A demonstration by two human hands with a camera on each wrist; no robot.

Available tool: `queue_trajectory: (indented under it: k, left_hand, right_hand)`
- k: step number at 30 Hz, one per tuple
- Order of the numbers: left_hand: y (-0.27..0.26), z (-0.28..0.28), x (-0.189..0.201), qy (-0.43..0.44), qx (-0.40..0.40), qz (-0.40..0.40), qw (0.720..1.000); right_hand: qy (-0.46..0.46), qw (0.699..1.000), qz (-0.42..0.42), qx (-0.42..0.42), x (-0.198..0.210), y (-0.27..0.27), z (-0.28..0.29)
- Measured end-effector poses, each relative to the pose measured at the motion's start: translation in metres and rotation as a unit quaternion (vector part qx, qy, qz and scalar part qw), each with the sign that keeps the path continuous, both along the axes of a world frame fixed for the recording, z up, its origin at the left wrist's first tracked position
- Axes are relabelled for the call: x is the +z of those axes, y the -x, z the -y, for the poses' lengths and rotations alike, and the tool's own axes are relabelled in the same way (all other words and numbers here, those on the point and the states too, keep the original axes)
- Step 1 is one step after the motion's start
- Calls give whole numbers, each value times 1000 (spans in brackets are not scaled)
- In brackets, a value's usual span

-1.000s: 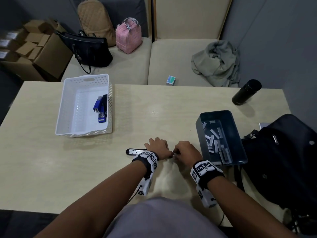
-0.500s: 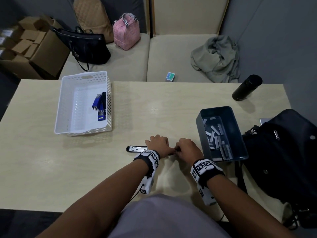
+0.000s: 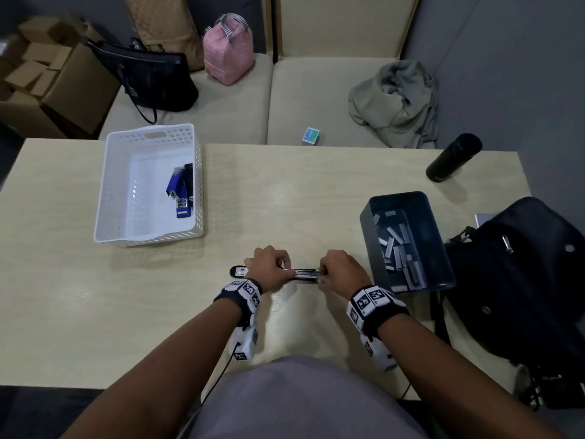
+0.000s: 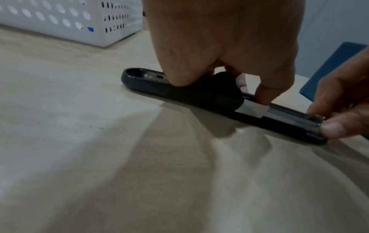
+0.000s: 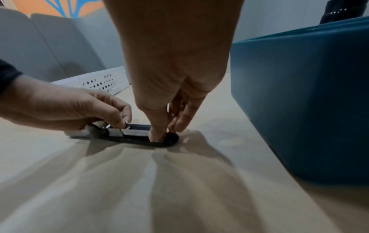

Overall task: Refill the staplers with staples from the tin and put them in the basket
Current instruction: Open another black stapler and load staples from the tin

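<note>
A black stapler (image 3: 304,275) (image 4: 179,93) (image 5: 135,136) lies flat and opened out on the table near its front edge, its metal staple channel facing up. My left hand (image 3: 269,269) (image 4: 219,47) (image 5: 79,108) grips its middle, fingers curled on the hinge end of the channel. My right hand (image 3: 342,270) (image 5: 171,78) (image 4: 339,113) pinches the channel's right end. The blue tin (image 3: 408,245) (image 5: 299,94) with several staple strips stands right of my hands. The white basket (image 3: 148,188) (image 4: 60,20) at the back left holds a blue stapler (image 3: 179,191) and a black one.
A black bag (image 3: 522,280) lies on the table's right edge beside the tin, and a black bottle (image 3: 452,158) lies at the back right. Behind the table a bench carries bags, a grey cloth (image 3: 395,103) and a small box (image 3: 311,136).
My hands have drawn apart along the stapler, so the metal channel between them now shows. The left hand stays put; the right hand has shifted toward the tin.
</note>
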State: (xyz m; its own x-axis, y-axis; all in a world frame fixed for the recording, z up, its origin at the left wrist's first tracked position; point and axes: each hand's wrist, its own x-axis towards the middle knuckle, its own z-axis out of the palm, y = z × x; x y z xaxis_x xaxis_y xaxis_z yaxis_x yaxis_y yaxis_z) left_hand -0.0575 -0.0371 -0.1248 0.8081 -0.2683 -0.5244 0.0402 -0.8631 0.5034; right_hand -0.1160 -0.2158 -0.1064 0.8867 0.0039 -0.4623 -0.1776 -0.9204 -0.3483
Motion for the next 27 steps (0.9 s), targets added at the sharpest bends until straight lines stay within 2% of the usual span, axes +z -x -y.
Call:
queue_trajectory:
  k: [3, 5, 8, 10, 12, 14, 16, 18, 20, 22, 27]
  left_hand:
    - [-2, 0, 1, 7, -11, 11, 1000]
    - [-3, 0, 1, 11, -13, 7, 1000]
    - [-4, 2, 0, 11, -5, 12, 1000]
    - [-6, 4, -1, 18, -1, 1, 1000]
    - [-8, 4, -3, 26, 5, -14, 1000]
    - [-9, 4, -7, 37, 12, -19, 999]
    - [-9, 5, -8, 33, 10, -15, 999]
    - [-8, 5, -6, 31, 11, -10, 999]
    - [-8, 5, -4, 33, 13, -12, 999]
    - [-8, 5, -2, 32, 14, -20, 999]
    - [-10, 3, -3, 32, 12, -37, 999]
  right_hand:
    - [-22, 1000, -16, 15, 5, -3, 5]
    - [-95, 995, 8, -22, 14, -5, 14]
    - [-184, 958, 174, -133, 37, -15, 33]
    - [-171, 918, 299, -196, 53, -21, 52]
    - [-145, 891, 350, -251, 60, -25, 76]
    - [-110, 897, 309, -295, 54, -24, 102]
    - [-64, 922, 209, -318, 38, -18, 125]
    - [-19, 947, 100, -305, 20, -9, 136]
    - [29, 965, 28, -260, 6, -2, 136]
    - [61, 970, 12, -234, -1, 0, 129]
    - [170, 965, 45, -195, -2, -4, 116]
